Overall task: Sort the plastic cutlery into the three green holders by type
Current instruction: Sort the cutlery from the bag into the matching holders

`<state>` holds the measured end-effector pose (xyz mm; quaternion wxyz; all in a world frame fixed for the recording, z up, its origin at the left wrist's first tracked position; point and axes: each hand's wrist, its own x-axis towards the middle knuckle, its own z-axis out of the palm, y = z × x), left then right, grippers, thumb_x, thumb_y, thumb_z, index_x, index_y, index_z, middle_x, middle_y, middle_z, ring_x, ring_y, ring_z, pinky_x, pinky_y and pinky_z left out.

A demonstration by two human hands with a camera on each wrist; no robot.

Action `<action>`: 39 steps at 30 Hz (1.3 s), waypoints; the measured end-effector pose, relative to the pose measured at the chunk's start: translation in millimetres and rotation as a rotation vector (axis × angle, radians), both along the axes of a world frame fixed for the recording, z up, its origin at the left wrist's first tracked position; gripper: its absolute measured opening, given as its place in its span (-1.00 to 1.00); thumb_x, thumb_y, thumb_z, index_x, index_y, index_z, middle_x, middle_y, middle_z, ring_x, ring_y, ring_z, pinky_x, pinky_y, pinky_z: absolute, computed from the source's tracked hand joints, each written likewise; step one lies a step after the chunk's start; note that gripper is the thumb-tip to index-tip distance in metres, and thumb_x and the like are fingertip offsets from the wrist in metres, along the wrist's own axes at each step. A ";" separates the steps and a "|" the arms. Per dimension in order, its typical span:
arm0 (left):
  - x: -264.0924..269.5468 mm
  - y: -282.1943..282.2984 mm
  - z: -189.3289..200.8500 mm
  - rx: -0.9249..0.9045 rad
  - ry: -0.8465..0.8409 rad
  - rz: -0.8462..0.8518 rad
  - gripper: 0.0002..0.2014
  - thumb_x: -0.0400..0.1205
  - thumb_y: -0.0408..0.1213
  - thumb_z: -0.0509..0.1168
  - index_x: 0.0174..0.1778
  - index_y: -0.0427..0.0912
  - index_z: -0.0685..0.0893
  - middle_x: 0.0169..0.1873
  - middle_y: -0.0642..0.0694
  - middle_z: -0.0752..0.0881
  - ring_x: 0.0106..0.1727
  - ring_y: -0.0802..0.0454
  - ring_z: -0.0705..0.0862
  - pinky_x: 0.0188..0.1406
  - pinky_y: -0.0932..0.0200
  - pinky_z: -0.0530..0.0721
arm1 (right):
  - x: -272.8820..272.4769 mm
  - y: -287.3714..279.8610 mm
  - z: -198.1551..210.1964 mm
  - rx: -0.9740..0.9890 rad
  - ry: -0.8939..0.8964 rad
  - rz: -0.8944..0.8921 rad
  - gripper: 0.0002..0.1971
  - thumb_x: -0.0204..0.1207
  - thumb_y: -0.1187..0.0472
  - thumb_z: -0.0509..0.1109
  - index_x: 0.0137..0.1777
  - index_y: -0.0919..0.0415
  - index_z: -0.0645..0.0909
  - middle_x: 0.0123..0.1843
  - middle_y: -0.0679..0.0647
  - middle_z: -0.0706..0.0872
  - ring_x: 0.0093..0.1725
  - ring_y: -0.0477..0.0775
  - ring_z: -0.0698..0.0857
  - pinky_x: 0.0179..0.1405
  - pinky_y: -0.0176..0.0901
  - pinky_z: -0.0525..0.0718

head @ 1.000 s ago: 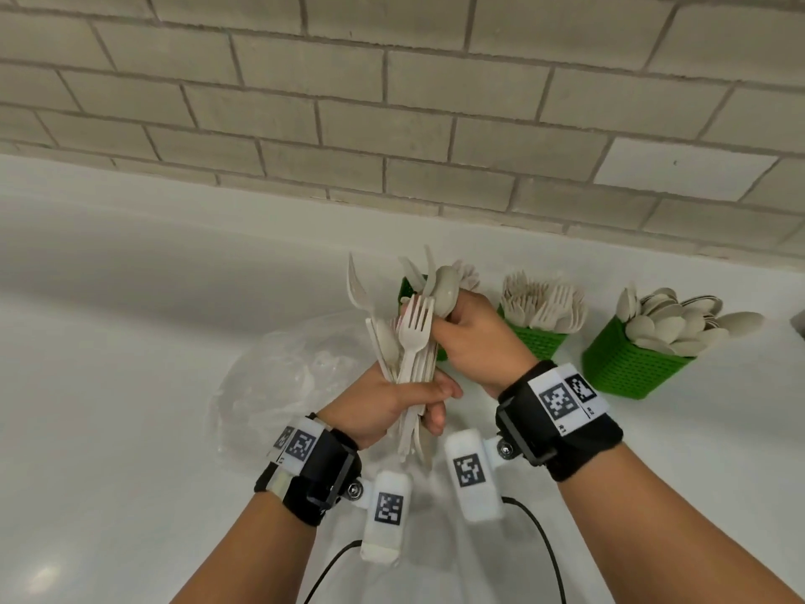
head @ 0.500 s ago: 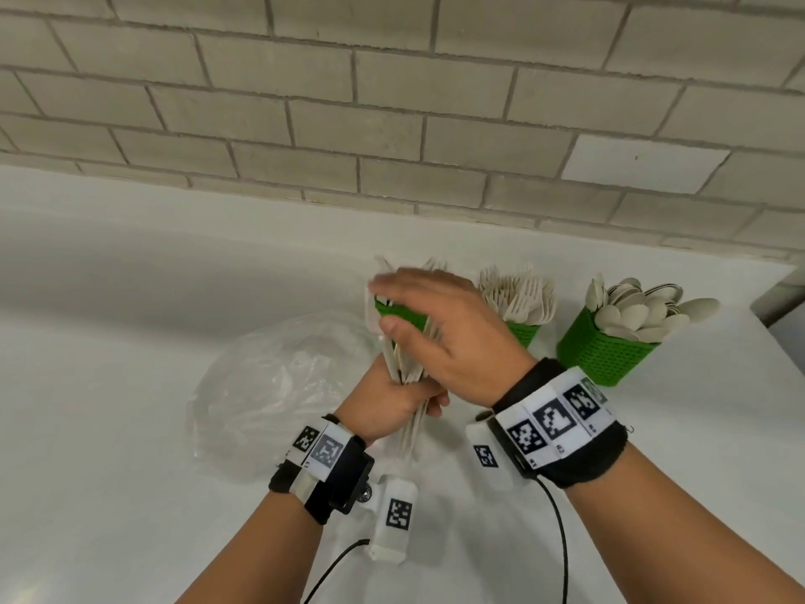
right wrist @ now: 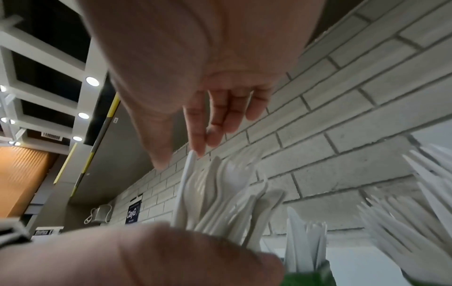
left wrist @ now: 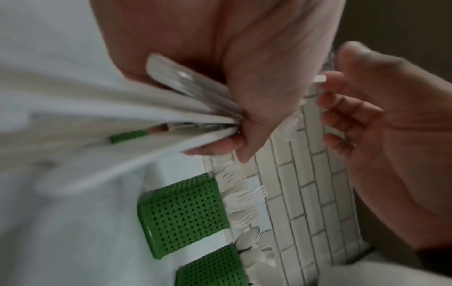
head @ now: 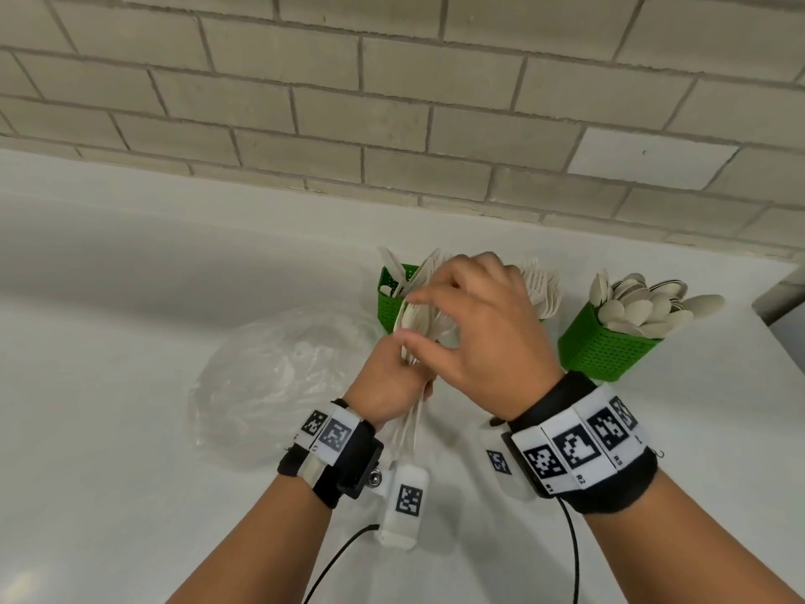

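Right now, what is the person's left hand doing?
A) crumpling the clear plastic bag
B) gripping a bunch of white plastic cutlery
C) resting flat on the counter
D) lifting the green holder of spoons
B: the left hand has its fingers curled round a bunch of white plastic cutlery, held above the counter, while the right hand reaches over the tops of the pieces.

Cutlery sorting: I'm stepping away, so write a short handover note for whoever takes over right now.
Left hand grips a mixed bundle of cutlery by the handles, upright.
Right hand hovers over the tops, thumb and fingers at one piece; whether it is gripped I cannot tell.
Left holder has knives, middle holder forks, right holder spoons; all partly filled.
Clear plastic bag lies left on the counter.
Left: sort the bundle by type.
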<state>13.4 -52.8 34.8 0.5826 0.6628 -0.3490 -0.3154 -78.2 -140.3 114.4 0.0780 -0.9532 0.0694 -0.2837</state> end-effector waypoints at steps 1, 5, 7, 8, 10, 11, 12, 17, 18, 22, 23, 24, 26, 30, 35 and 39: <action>-0.8 -1.5 1.7 -0.007 -0.011 0.008 -0.70 0.49 -0.64 0.15 -0.51 -0.26 0.53 -0.66 -0.01 0.55 -0.60 0.08 0.52 -0.55 0.25 0.45 | 0.3 1.4 -1.0 -0.026 -0.020 -0.041 -0.64 0.41 -0.11 0.43 0.06 0.12 0.77 -0.09 0.00 0.68 -0.01 0.10 0.59 -0.01 0.02 0.50; -6.4 -7.5 3.4 -0.053 0.007 0.001 -0.73 0.53 -0.63 0.30 -0.22 -0.13 0.63 -0.50 0.07 0.65 -0.51 0.18 0.60 -0.54 0.27 0.56 | -1.5 -0.8 1.2 0.364 -0.015 0.005 -0.89 0.43 0.13 0.54 -0.12 0.16 0.77 -0.27 -0.05 0.72 -0.27 -0.08 0.67 -0.19 -0.06 0.69; -5.7 -6.6 -1.8 -0.040 0.031 -0.003 -0.82 0.56 -0.52 0.39 -0.10 -0.13 0.64 -0.38 0.00 0.63 -0.48 0.14 0.59 -0.49 0.22 0.59 | -8.1 -9.4 9.8 0.629 -0.046 0.000 -0.98 0.45 0.24 0.55 -0.15 0.15 0.78 -0.31 -0.09 0.76 -0.31 -0.13 0.71 -0.25 -0.20 0.72; -4.3 -4.9 -5.0 -0.027 0.035 -0.003 -0.86 0.57 -0.48 0.40 -0.15 -0.16 0.62 -0.38 -0.06 0.59 -0.51 0.12 0.57 -0.49 0.20 0.58 | -13.5 -16.8 15.0 0.725 -0.094 -0.005 -0.96 0.46 0.29 0.54 -0.16 0.15 0.78 -0.33 -0.06 0.77 -0.32 -0.08 0.74 -0.29 -0.24 0.71; -0.5 0.3 -10.2 0.000 0.043 0.012 -0.85 0.61 -0.44 0.38 -0.25 -0.25 0.57 -0.43 -0.14 0.54 -0.57 0.07 0.54 -0.47 0.19 0.54 | -27.0 -35.1 23.8 0.873 -0.224 -0.026 -0.87 0.47 0.38 0.50 -0.20 0.13 0.76 -0.34 0.03 0.80 -0.33 0.03 0.77 -0.35 -0.29 0.67; 1.5 2.4 -12.3 0.007 0.054 0.036 -0.84 0.63 -0.43 0.36 -0.26 -0.29 0.57 -0.45 -0.14 0.53 -0.58 0.06 0.53 -0.45 0.19 0.54 | -34.1 -43.7 27.3 0.939 -0.292 -0.039 -0.86 0.47 0.40 0.50 -0.21 0.14 0.74 -0.35 0.07 0.80 -0.34 0.05 0.77 -0.38 -0.29 0.67; 3.5 4.1 -13.5 0.000 0.081 0.065 -0.84 0.64 -0.41 0.35 -0.26 -0.29 0.57 -0.47 -0.12 0.53 -0.58 0.06 0.52 -0.44 0.18 0.54 | -40.8 -50.8 28.2 1.006 -0.347 -0.047 -0.88 0.46 0.42 0.49 -0.20 0.19 0.73 -0.36 0.10 0.80 -0.36 0.05 0.77 -0.40 -0.29 0.68; 4.2 3.4 -9.3 -0.283 0.474 0.066 -0.87 0.51 -0.51 0.39 -0.14 -0.23 0.63 -0.48 -0.11 0.53 -0.56 0.03 0.48 -0.47 0.14 0.55 | -63.5 -53.1 -8.2 1.251 -0.314 -0.098 -0.92 0.34 0.49 0.50 -0.20 0.40 0.68 -0.40 0.15 0.79 -0.42 0.00 0.75 -0.42 -0.30 0.72; 3.4 2.4 -7.1 -0.330 0.559 0.037 -0.84 0.46 -0.53 0.37 -0.10 -0.25 0.62 -0.51 -0.11 0.50 -0.57 0.06 0.47 -0.48 0.16 0.54 | -65.8 -50.4 -19.6 1.278 -0.287 -0.121 -0.90 0.34 0.52 0.49 -0.18 0.39 0.68 -0.39 0.16 0.79 -0.42 0.00 0.75 -0.39 -0.28 0.73; 3.1 1.6 -0.2 -0.455 0.743 -0.082 -0.64 0.37 -0.67 0.29 0.06 -0.32 0.62 -0.50 -0.06 0.47 -0.60 0.12 0.41 -0.52 0.20 0.49 | -69.8 -37.8 -52.3 1.259 -0.131 -0.140 -0.84 0.46 0.48 0.46 -0.06 0.25 0.77 -0.35 0.18 0.78 -0.35 0.06 0.72 -0.21 -0.15 0.78; 3.3 2.2 -0.6 -0.477 0.772 -0.098 -0.59 0.33 -0.69 0.31 0.07 -0.32 0.65 -0.48 -0.07 0.45 -0.60 0.13 0.39 -0.52 0.20 0.47 | -70.1 -34.2 -57.3 1.243 -0.117 -0.142 -0.84 0.48 0.44 0.45 -0.05 0.21 0.78 -0.36 0.17 0.76 -0.35 0.07 0.71 -0.18 -0.11 0.78; 3.1 3.1 -1.3 -0.489 0.800 -0.108 -0.57 0.30 -0.68 0.34 0.08 -0.31 0.68 -0.48 -0.08 0.44 -0.59 0.13 0.38 -0.52 0.19 0.46 | -70.3 -30.9 -62.8 1.238 -0.126 -0.155 -0.84 0.51 0.42 0.44 -0.06 0.18 0.79 -0.38 0.16 0.75 -0.35 0.06 0.70 -0.17 -0.08 0.78; 2.6 5.3 -2.8 -0.492 0.840 -0.089 -0.61 0.30 -0.62 0.39 0.04 -0.30 0.70 -0.53 -0.08 0.40 -0.59 0.13 0.37 -0.53 0.20 0.48 | -70.8 -25.2 -70.7 1.260 -0.155 -0.187 -0.85 0.53 0.41 0.42 -0.08 0.18 0.79 -0.40 0.14 0.75 -0.36 0.03 0.70 -0.16 -0.05 0.75; 2.7 8.4 -3.1 -0.439 0.796 0.001 -0.89 0.45 -0.52 0.35 -0.16 -0.27 0.66 -0.55 -0.05 0.46 -0.64 0.12 0.37 -0.58 0.21 0.46 | -65.8 -10.4 -75.1 1.097 0.065 -0.115 -0.91 0.52 0.25 0.49 -0.08 0.07 0.81 -0.19 0.01 0.81 -0.20 -0.09 0.72 -0.09 -0.25 0.65; -0.2 11.1 -1.2 -0.376 0.635 -0.016 -0.89 0.46 -0.49 0.37 -0.13 -0.32 0.62 -0.57 -0.08 0.51 -0.63 0.11 0.40 -0.58 0.22 0.47 | -34.9 -6.4 -59.6 0.939 0.054 -0.037 -0.96 0.45 0.20 0.56 -0.15 0.03 0.80 -0.26 -0.04 0.65 -0.36 -0.11 0.53 -0.28 -0.37 0.50; 14.6 16.5 -1.1 -0.412 0.733 0.092 -0.84 0.51 -0.34 0.39 -0.05 -0.28 0.61 -0.56 -0.03 0.41 -0.61 0.13 0.38 -0.58 0.24 0.44 | -12.8 -26.3 -36.1 0.957 -0.028 -0.093 -0.87 0.51 0.21 0.51 -0.25 0.05 0.65 -0.33 0.09 0.76 -0.38 0.06 0.69 -0.30 0.01 0.69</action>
